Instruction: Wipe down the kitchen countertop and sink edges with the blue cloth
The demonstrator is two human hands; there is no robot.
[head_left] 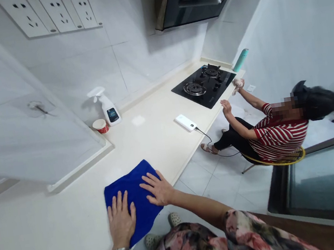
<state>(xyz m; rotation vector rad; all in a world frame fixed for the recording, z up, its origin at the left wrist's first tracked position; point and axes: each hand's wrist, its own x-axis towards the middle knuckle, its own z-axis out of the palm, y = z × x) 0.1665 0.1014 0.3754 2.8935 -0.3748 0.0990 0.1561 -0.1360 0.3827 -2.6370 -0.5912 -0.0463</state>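
A blue cloth lies spread on the cream countertop, hanging slightly over its front edge. My left hand rests flat on the cloth's near part, fingers stretched out and apart. My right hand lies flat on the cloth's right side, fingers spread too. Neither hand grips anything.
A white spray bottle and a small red-and-white cup stand by the back wall. A white power bank with a cable lies near a black gas hob. Another person in a striped shirt sits on a stool by the counter's end.
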